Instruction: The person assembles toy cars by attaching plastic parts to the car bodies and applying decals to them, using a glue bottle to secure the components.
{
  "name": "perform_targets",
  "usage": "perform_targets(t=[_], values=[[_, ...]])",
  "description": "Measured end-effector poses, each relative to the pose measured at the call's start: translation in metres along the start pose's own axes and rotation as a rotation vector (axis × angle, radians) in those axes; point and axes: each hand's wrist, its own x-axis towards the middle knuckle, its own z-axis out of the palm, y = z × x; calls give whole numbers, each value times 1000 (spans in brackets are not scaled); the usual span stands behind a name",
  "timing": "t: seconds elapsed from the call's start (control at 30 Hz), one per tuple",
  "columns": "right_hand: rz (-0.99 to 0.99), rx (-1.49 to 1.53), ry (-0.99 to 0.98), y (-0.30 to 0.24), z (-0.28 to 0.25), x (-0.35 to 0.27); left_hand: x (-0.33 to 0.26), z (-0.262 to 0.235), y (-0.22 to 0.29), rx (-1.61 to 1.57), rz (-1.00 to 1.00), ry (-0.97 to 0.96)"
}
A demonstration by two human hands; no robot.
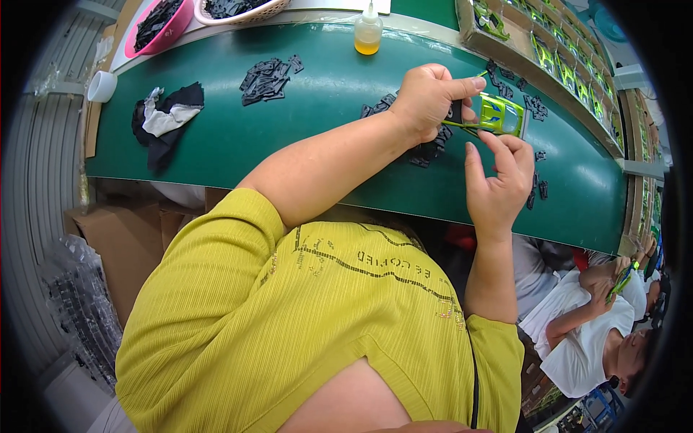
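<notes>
My left hand (pixel 430 101) is closed on the rear end of a shiny lime-green toy car body shell (pixel 501 114) with blue marks, its thumb stretched along the top. A small black part shows between its fingers and the shell; how it sits there is mostly hidden. Just below the shell is my right hand (pixel 499 173), thumb and forefinger spread apart. That forefinger's tip reaches the shell's near edge, while the thumb touches nothing. Small black plastic parts (pixel 427 153) lie under and beside my left hand, with more black parts (pixel 535 107) scattered past the shell.
On the green table (pixel 325 151) are a pile of black parts (pixel 266 81), a bottle of amber liquid (pixel 368 32) and a black-and-white cloth (pixel 167 119). A pink basket (pixel 164 29) stands far left. Boxed green shells (pixel 556 61) line the right; a co-worker (pixel 592 325) sits lower right.
</notes>
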Motion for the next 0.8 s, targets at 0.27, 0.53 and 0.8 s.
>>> perform_targets(t=[0.27, 0.53, 0.8], values=[[165, 281, 25, 3, 6, -5, -4, 2, 0, -53, 4, 9], [190, 354, 16, -11, 4, -26, 2, 0, -5, -75, -45, 20], [1028, 1343, -191, 14, -13, -17, -5, -4, -3, -71, -122, -259]])
